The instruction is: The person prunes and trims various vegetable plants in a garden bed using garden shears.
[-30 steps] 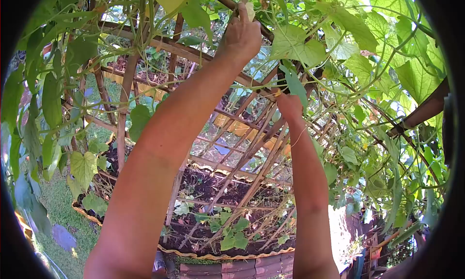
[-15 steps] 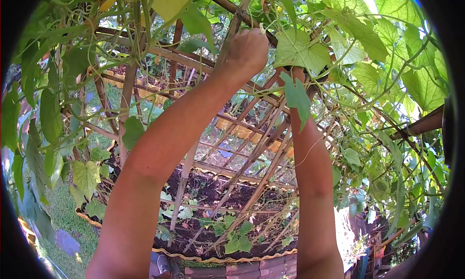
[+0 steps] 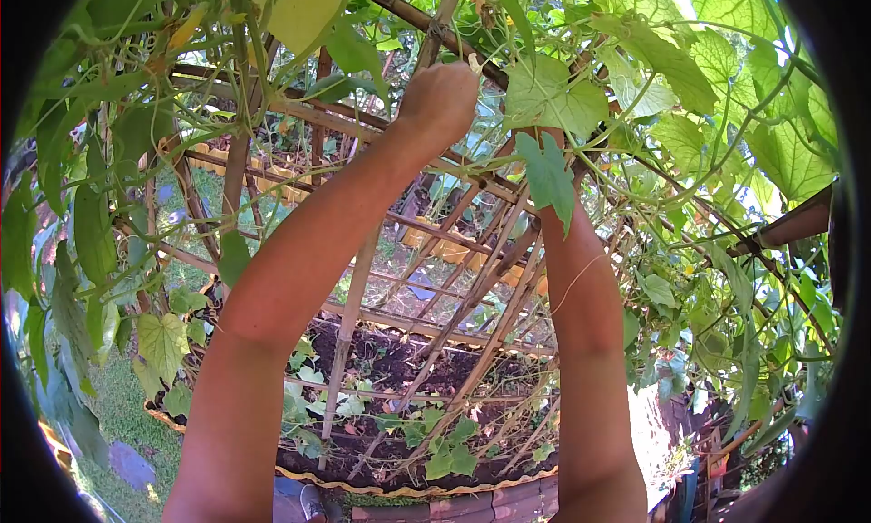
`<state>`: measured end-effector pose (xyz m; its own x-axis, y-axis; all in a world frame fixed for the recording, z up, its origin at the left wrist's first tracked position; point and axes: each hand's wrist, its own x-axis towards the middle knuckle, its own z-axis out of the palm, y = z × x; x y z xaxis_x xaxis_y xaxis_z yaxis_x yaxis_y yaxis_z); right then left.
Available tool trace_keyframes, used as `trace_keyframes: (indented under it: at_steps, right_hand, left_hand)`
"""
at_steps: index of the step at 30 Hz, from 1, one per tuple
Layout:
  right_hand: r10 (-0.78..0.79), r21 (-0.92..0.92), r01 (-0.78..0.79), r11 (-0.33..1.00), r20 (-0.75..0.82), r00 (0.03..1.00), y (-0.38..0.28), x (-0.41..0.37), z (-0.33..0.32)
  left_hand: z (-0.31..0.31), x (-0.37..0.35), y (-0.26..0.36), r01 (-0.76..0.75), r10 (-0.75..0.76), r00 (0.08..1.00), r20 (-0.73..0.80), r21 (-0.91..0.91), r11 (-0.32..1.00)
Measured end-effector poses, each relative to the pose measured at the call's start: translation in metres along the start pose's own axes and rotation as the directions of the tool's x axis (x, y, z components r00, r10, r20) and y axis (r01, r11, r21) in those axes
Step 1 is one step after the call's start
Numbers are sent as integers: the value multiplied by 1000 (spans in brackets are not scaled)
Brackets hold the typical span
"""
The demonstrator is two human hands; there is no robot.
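My left hand [image 3: 439,104] is raised near the top middle, its fingers curled closed beside a dark bamboo pole [image 3: 399,8]. A small pale tip shows at its upper right edge; what the fingers hold is too small to name. My right forearm [image 3: 585,287] reaches up on the right. A broad green leaf [image 3: 555,97] covers my right hand, so its fingers are hidden. A smaller leaf [image 3: 548,180] hangs in front of the right wrist area.
A bamboo lattice [image 3: 435,319] spans the middle. Vines with large leaves [image 3: 794,156] crowd both sides. Below lie dark soil [image 3: 376,355], a scalloped yellow border [image 3: 408,492], bricks [image 3: 463,508] and grass [image 3: 118,391]. A thick pole [image 3: 789,224] juts in at right.
My left hand has moved slightly left and down, still closed. The right forearm has barely shifted, and its hand is still behind the leaf. The view has shifted slightly.
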<state>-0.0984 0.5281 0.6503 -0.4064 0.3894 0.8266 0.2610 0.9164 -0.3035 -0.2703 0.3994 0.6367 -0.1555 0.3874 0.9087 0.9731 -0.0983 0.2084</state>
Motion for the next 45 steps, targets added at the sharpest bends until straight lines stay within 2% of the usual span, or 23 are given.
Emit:
trace_keyframes:
  at_steps: [3,9,12,15,20,24,27,30,33,34,35,36,37,38,39,41,42,45]
  right_hand:
    - [13,-5,-13,1000,4,1000,3,-2,-2]
    - [29,-3,-29,1000,6,1000,5,-5,-6]
    - [33,6,-33,999,1,999,7,-8,-6]
    - [33,21,-33,999,-10,999,7,-3,-4]
    - [30,70,-27,997,-38,999,11,5,2]
    - [72,127,-63,990,-67,995,33,-13,8]
    - [130,214,-113,970,-67,989,56,-37,19]
    - [186,326,-161,932,-47,981,77,-59,24]
    - [231,476,-196,857,-15,973,92,-81,27]
    - [257,488,-220,844,-8,966,92,-87,25]
    - [286,500,-248,830,1,958,92,-93,23]
    - [370,343,-343,874,-13,929,60,-104,7]
    - [414,372,-391,842,22,910,47,-113,-1]
    - [455,396,-440,806,60,888,38,-122,-8]
    - [495,415,-488,768,101,863,34,-132,-11]
    - [453,423,-460,781,123,883,38,-154,-17]
    - [451,440,-466,768,146,880,33,-166,-23]
    - [427,505,-452,735,172,888,29,-203,-37]
  left_hand:
    - [0,-1,-2,-25,25,999,20,32,999]
    - [-12,0,3,64,-66,996,63,35,997]
    - [-7,1,-3,24,-25,999,37,31,999]
    - [-8,0,-3,65,-66,997,44,38,997]
    - [-14,-11,-7,106,-118,988,-97,-121,987]
    - [-43,-43,23,118,-172,958,-229,-231,966]
    - [-66,-77,47,124,-207,947,-247,-314,941]
    - [-87,-98,57,195,-251,953,-169,-293,936]
    - [-99,-106,58,81,-158,938,-310,-247,966]
    - [-106,-108,58,156,-215,934,-285,-215,964]
    - [-112,-108,60,138,-180,928,-326,-149,979]
    - [-117,-107,62,121,-143,920,-366,-84,989]
    - [-123,-106,63,103,-102,910,-403,-18,994]
    - [-127,-105,60,234,-228,936,-267,-11,972]
    - [-123,-102,58,257,-257,918,-301,-41,966]
    - [-111,-96,54,301,-321,872,-370,-112,947]
    - [-111,-93,54,387,-439,851,-287,-222,895]
    - [-100,-88,60,417,-471,765,-438,-221,882]
